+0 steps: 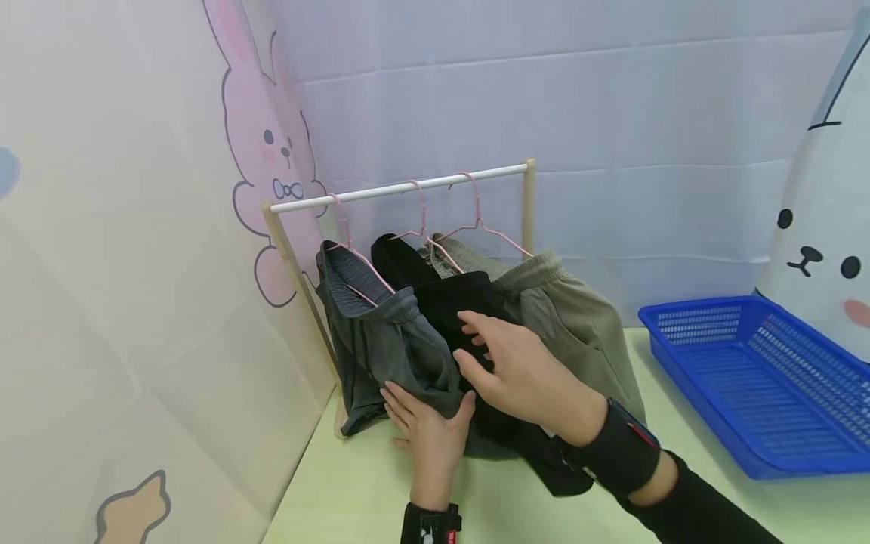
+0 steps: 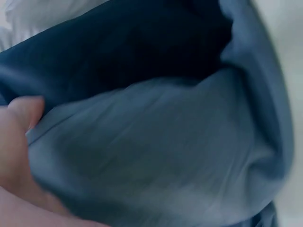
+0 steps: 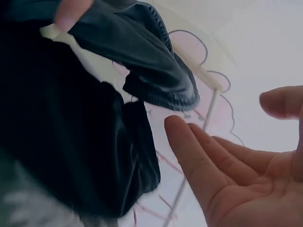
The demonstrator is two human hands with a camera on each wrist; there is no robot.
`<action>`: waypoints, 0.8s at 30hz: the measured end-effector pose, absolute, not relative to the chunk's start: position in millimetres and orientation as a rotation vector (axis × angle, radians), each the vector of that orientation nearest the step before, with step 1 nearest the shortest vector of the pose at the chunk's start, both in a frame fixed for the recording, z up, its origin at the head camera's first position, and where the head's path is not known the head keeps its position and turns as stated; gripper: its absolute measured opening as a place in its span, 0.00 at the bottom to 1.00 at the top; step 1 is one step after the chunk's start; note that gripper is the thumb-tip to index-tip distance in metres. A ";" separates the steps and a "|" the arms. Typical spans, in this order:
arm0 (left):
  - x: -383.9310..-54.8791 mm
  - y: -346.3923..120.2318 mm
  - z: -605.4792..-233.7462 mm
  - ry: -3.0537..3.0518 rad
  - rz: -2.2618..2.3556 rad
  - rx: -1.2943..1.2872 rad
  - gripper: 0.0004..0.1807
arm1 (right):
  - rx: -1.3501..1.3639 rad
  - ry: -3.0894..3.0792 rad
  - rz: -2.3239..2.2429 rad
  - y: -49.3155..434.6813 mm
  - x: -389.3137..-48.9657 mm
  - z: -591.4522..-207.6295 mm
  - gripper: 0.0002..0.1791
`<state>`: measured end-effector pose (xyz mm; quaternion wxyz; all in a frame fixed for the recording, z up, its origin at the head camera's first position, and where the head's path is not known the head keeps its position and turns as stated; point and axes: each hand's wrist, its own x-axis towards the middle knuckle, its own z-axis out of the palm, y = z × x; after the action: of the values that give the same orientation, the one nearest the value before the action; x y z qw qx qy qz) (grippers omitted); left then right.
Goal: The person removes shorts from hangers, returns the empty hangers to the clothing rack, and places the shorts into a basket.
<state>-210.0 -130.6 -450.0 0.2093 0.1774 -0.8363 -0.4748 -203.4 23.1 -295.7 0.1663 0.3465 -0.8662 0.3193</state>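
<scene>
Lengthwise, grey pants (image 1: 408, 347) hang down, waistband (image 1: 397, 304) uppermost, touching the left hand (image 1: 430, 434).

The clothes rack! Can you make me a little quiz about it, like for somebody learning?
1. How many pink hangers can you see hooked on the white rail?
2. True or false: the right hand grips nothing.
3. The left hand touches which thing?
A) the khaki garment
B) the dark gray garment
C) the blue basket

Key: 1. Three. 2. True. 3. B.
</scene>
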 end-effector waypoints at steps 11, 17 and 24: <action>-236.2 -112.1 -459.2 -1.964 -1.409 0.375 0.72 | 0.849 -2.699 0.960 -47.5 -248.2 -293.1 0.36; -243.6 -101.9 -472.4 -1.810 -1.368 0.168 0.59 | 0.791 -2.695 1.013 -74.2 -256.2 -300.4 0.33; -247.2 -104.6 -483.4 -1.756 -1.196 0.044 0.53 | 0.746 -2.639 1.086 -92.3 -267.2 -310.7 0.19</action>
<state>-247.2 -104.6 -483.4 0.4868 0.0180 -0.7217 -0.4917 -267.2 -92.3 -310.7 0.0959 0.2519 -0.8905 0.3666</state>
